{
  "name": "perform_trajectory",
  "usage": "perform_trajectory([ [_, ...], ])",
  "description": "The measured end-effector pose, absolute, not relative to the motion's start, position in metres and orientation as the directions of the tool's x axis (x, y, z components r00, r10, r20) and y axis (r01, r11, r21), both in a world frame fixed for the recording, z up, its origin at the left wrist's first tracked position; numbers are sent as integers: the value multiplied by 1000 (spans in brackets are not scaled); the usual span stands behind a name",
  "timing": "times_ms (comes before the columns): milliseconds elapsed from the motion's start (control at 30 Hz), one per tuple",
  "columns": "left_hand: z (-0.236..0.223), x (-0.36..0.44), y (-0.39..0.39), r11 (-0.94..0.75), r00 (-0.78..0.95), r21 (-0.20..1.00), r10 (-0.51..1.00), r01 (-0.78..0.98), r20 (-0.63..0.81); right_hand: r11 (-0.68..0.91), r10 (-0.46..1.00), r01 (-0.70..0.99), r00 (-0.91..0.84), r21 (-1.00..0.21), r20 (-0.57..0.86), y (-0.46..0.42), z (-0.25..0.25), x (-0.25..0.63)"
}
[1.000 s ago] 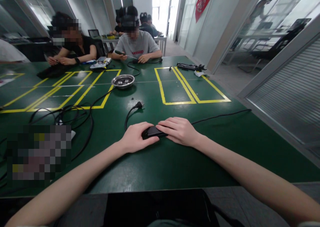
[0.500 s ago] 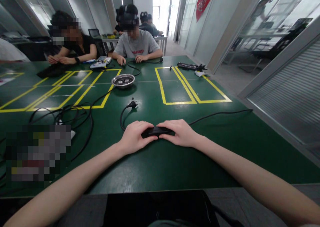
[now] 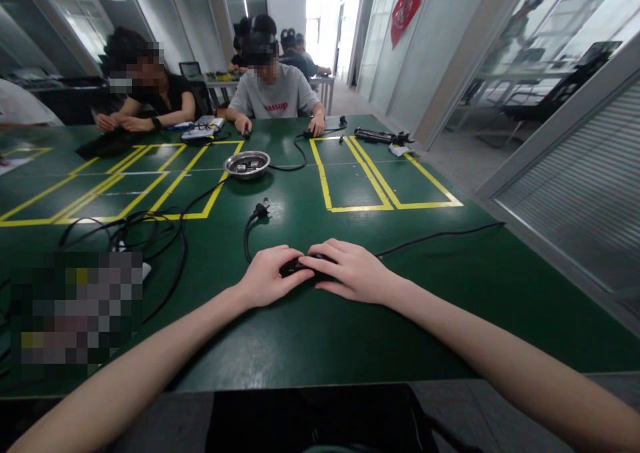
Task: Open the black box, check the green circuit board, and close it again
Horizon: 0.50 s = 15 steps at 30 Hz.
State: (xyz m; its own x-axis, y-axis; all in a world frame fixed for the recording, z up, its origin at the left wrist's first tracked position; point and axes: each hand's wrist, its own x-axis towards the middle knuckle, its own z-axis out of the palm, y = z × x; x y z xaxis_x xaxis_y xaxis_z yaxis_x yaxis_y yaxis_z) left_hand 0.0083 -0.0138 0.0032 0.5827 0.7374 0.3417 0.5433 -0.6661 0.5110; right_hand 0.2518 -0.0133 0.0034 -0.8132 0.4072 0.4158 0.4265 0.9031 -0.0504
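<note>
A small black box-like device (image 3: pixel 296 266) lies on the green table (image 3: pixel 350 320), mostly covered by my two hands. My left hand (image 3: pixel 270 276) curls round its left end. My right hand (image 3: pixel 350 270) lies over its right part with fingers pressed on top. One black cord runs from it to a plug (image 3: pixel 260 210) lying on the table ahead; another cord (image 3: pixel 440 233) leads off to the right edge.
A metal bowl (image 3: pixel 247 164) with small parts stands ahead, among yellow tape rectangles (image 3: pixel 350 173). Tangled black cables (image 3: pixel 140 233) lie to my left. Two people sit at the far side handling devices. A black tool (image 3: pixel 383 135) rests at the far right.
My right hand has slid further over the black device, hiding most of it. The plug and its cord shifted slightly. The person opposite spread their hands apart.
</note>
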Motion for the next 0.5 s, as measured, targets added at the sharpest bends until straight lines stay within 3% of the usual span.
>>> perform_trajectory([
  [100,4,8,-14,-670,573,529,734,521,365,882,449,470,-824,-24,346,-13,0,252],
  [233,7,4,-12,-723,494,437,687,535,532,763,629,631,-676,-141,384,6,-6,269],
  [367,7,-1,-9,-745,493,398,658,536,569,529,784,791,-317,-308,534,41,-9,309],
  [500,4,-1,-9,-766,541,408,641,497,545,271,791,842,82,-467,607,66,-3,356],
])
